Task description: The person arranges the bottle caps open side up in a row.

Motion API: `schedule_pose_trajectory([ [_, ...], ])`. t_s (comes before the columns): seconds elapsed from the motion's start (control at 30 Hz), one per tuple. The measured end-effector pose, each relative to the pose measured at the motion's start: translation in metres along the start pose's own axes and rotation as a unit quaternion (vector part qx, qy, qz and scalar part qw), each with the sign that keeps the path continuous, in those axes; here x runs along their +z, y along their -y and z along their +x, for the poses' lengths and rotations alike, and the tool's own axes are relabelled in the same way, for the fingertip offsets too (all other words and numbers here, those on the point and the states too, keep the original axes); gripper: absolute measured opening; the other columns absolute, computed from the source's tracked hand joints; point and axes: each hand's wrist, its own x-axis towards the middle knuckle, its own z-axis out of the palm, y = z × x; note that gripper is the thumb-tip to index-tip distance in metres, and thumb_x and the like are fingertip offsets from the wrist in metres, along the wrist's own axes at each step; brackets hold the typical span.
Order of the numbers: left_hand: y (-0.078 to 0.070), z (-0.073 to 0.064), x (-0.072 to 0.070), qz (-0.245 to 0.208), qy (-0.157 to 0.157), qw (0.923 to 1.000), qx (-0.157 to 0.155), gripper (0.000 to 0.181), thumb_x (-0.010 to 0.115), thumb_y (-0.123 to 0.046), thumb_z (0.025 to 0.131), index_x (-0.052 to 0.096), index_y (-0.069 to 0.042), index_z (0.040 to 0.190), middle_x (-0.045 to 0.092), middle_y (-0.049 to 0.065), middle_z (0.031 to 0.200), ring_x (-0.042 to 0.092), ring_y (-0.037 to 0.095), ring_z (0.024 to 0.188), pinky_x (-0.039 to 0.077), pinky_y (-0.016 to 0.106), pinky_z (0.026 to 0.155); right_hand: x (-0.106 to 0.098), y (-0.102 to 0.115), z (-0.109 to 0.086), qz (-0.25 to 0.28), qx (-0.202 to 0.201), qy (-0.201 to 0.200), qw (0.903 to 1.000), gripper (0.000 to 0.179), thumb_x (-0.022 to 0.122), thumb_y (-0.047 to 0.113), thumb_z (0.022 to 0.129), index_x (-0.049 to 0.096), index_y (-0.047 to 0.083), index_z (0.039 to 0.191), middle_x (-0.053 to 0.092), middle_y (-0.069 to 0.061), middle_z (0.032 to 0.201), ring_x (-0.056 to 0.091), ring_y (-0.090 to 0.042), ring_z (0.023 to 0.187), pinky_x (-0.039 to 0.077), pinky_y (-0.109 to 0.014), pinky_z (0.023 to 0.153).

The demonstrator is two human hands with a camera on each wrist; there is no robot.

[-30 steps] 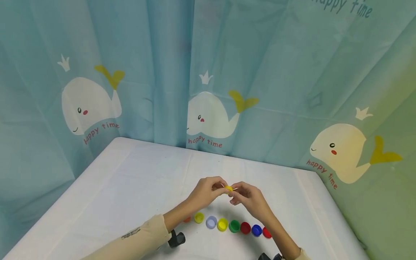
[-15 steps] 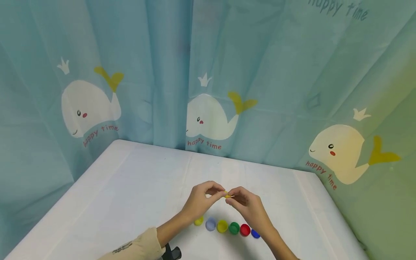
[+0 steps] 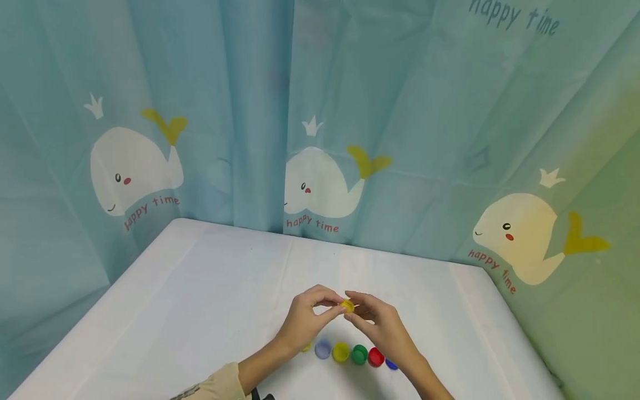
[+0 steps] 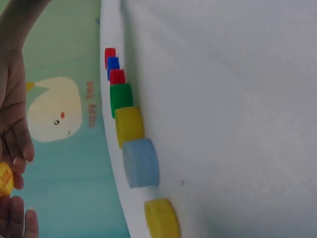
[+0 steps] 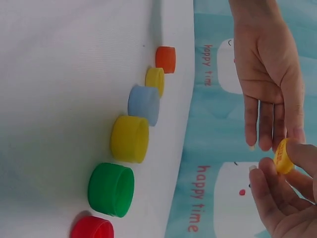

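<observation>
Both hands meet above the table around a small yellow bottle cap [image 3: 347, 306] with print on its top. My left hand [image 3: 306, 319] pinches the cap between thumb and fingers from the left. From the right, my right hand [image 3: 382, 322] holds it too, its thumb lying over the cap [image 5: 283, 157] in the right wrist view. Below the hands runs a row of bottle caps: a light blue cap [image 3: 323, 349], a yellow cap [image 3: 341, 352], a green cap [image 3: 359, 354], a red cap [image 3: 376, 357] and a blue cap [image 3: 391, 364], partly behind the right arm.
The white-covered table [image 3: 225, 278] backs onto a pale blue curtain [image 3: 260, 111] printed with whales. An orange cap [image 5: 165, 59] and a smaller yellow cap [image 5: 155, 81] stand at the row's left end. Another red cap [image 4: 110, 53] lies past the blue one.
Both hands have come slightly lower and nearer in the head view, with the yellow cap turned between their fingers. The forearms now cover the row's two ends.
</observation>
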Motion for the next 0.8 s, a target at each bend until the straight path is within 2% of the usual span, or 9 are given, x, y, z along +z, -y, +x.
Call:
schedule_pose_trajectory([
  [0.2,0.001,-0.004,0.003,0.02,-0.007,0.9998,0.001,0.008,0.072,-0.021,0.084,0.073,-0.017,0.091,0.062,-0.013,0.091,0.058,0.009,0.089,0.049,0.029,0.08,0.001,-0.003,-0.003,-0.014,-0.006,-0.002,0.9999,0.038,0.074,0.005,0.08,0.064,0.007,0.116,0.063,0.006,0.104,0.063,-0.011,0.088,0.052,-0.025,0.073],
  [0.4,0.001,-0.003,0.008,0.017,0.012,0.9997,0.009,0.01,0.065,-0.019,0.091,0.071,-0.013,0.096,0.064,-0.011,0.094,0.061,0.009,0.091,0.05,0.03,0.082,-0.003,-0.008,-0.007,-0.04,0.001,-0.012,0.9991,0.04,0.075,0.0,0.077,0.064,0.005,0.115,0.063,0.006,0.101,0.063,-0.011,0.087,0.052,-0.022,0.073],
  [0.5,0.001,-0.002,0.012,0.027,0.041,0.9988,0.005,0.013,0.059,-0.021,0.094,0.069,-0.013,0.099,0.065,-0.01,0.097,0.061,0.007,0.093,0.049,0.03,0.084,-0.006,-0.012,-0.011,-0.053,0.012,-0.016,0.9984,0.039,0.076,0.0,0.076,0.064,0.006,0.113,0.063,0.006,0.1,0.063,-0.012,0.088,0.052,-0.023,0.073],
  [0.57,0.002,-0.002,0.014,0.038,0.072,0.9967,0.001,0.016,0.056,-0.021,0.096,0.068,-0.013,0.103,0.065,-0.01,0.101,0.06,0.007,0.096,0.049,0.031,0.085,-0.007,-0.015,-0.016,-0.065,0.028,-0.019,0.9973,0.038,0.077,0.0,0.075,0.065,0.006,0.111,0.063,0.006,0.099,0.063,-0.013,0.088,0.052,-0.022,0.073],
  [0.7,0.006,-0.003,0.022,0.073,0.138,0.9878,0.0,0.02,0.05,-0.019,0.098,0.066,-0.013,0.11,0.065,-0.009,0.108,0.058,0.007,0.105,0.047,0.031,0.089,-0.01,-0.023,-0.026,-0.089,0.066,-0.02,0.9936,0.036,0.078,0.001,0.074,0.067,0.007,0.107,0.059,0.006,0.097,0.061,-0.013,0.087,0.051,-0.02,0.07],
  [0.8,0.01,-0.003,0.028,0.093,0.169,0.981,0.016,0.022,0.047,-0.017,0.099,0.065,-0.012,0.112,0.065,-0.008,0.11,0.057,0.006,0.107,0.045,0.029,0.09,-0.015,-0.028,-0.032,-0.108,0.079,-0.018,0.9909,0.035,0.078,0.001,0.074,0.067,0.006,0.106,0.058,0.005,0.095,0.06,-0.014,0.085,0.051,-0.019,0.066],
])
